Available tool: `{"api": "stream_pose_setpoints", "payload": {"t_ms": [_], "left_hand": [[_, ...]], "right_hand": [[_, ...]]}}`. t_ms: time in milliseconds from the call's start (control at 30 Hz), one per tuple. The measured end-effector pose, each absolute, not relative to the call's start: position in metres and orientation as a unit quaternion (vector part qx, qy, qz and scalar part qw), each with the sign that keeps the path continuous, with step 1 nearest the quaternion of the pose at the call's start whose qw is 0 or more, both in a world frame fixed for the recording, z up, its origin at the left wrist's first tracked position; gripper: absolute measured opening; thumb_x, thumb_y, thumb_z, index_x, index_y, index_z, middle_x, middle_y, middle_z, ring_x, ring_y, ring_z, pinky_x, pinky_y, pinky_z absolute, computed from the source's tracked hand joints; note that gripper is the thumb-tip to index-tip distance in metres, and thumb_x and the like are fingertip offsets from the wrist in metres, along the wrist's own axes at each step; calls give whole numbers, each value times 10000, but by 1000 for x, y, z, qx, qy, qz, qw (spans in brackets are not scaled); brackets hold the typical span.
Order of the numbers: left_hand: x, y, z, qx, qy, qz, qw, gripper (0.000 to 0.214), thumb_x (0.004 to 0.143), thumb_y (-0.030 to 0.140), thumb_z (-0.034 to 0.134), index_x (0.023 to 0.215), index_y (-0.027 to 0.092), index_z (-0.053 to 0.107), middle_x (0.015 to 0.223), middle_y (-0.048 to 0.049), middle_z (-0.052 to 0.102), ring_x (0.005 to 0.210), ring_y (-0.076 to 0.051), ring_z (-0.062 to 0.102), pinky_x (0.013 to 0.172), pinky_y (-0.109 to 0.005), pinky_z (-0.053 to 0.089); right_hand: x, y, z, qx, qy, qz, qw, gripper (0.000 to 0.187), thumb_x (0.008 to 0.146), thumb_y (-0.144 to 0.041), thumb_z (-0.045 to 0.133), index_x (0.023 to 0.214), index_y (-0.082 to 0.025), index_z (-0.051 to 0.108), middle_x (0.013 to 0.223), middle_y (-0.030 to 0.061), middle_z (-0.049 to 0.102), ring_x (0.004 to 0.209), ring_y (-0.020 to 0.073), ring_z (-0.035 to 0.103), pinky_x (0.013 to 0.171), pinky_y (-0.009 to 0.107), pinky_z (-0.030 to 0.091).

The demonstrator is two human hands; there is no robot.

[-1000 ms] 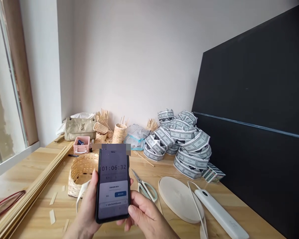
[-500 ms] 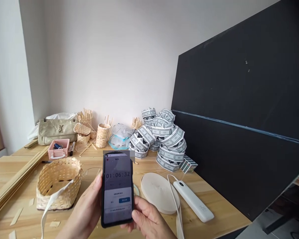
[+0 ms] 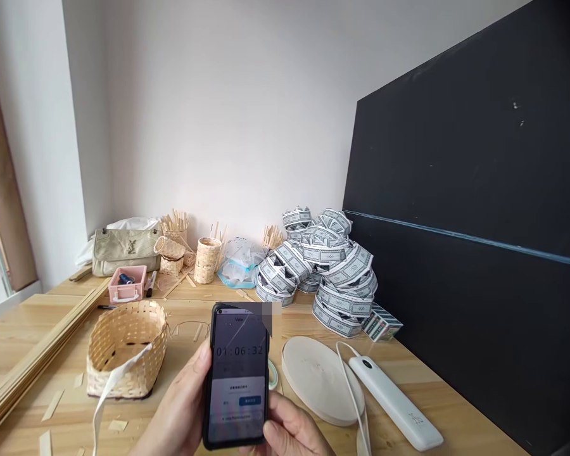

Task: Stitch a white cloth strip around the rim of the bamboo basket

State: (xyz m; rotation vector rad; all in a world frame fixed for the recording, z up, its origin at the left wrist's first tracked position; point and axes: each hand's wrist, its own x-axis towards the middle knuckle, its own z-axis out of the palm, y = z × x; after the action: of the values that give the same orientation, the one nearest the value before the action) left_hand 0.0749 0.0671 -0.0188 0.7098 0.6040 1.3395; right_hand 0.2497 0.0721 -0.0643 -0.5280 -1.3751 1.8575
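Observation:
A black smartphone (image 3: 237,380) stands nearly upright between both hands, its lit screen showing "01:06:32" above a pale pop-up box with a blue button. My left hand (image 3: 183,399) wraps its left edge, thumb along the side. At the lower right corner, my right hand (image 3: 294,427) grips the phone with the thumb in front and fingers behind, partly hidden. Left of the hands sits a woven bamboo basket (image 3: 126,348) with a white strap (image 3: 109,386) hanging over its front. To the right lies a flat roll of cream webbing (image 3: 320,380), and a white power bank (image 3: 394,399) with a cable.
Bundled bamboo strips (image 3: 42,361) run along the left. Behind are a green-beige handbag (image 3: 126,253), a pink box (image 3: 127,285), small woven cylinders (image 3: 208,259) and a pile of patterned ribbon (image 3: 327,259). A black panel (image 3: 465,190) leans at the right; offcuts dot the table.
The view has turned slightly left, so everything sits further right in the picture. The phone and both hands appear a little lower; both hands keep hold of it.

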Motion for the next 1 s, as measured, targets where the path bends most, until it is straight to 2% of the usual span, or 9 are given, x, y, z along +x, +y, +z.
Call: {"api": "stream_pose_setpoints", "payload": {"t_ms": [233, 367, 667, 1000], "left_hand": [[76, 66, -18, 309, 270, 579, 704, 459, 734, 523, 619, 1066, 206, 637, 976, -61, 684, 1020, -274, 571, 891, -366, 431], [77, 68, -17, 306, 270, 573, 711, 565, 717, 524, 640, 1179, 208, 564, 990, -68, 680, 990, -281, 588, 878, -377, 433], [80, 70, -13, 264, 282, 570, 725, 648, 676, 507, 688, 1211, 173, 539, 1032, -97, 670, 987, -317, 595, 836, -390, 456], [86, 76, -16, 227, 305, 564, 733, 668, 636, 514, 715, 1176, 156, 555, 930, -81, 705, 915, -293, 628, 845, -384, 457]], "right_hand": [[250, 73, -59, -202, -568, 697, 388, 391, 787, -495, 624, 1071, -225, 626, 893, 37, 634, 707, 99, 574, 632, 191, 424], [252, 67, -47, -249, -582, 675, 379, 402, 804, -498, 603, 1088, -214, 615, 926, 47, 632, 764, 123, 587, 685, 220, 443], [255, 68, -55, -246, -594, 655, 397, 370, 867, -446, 541, 1137, -198, 591, 953, 59, 631, 793, 134, 594, 691, 229, 448], [258, 63, -45, -256, -583, 660, 400, 384, 858, -465, 545, 1111, -182, 597, 986, 72, 640, 795, 134, 600, 702, 230, 451]]}}
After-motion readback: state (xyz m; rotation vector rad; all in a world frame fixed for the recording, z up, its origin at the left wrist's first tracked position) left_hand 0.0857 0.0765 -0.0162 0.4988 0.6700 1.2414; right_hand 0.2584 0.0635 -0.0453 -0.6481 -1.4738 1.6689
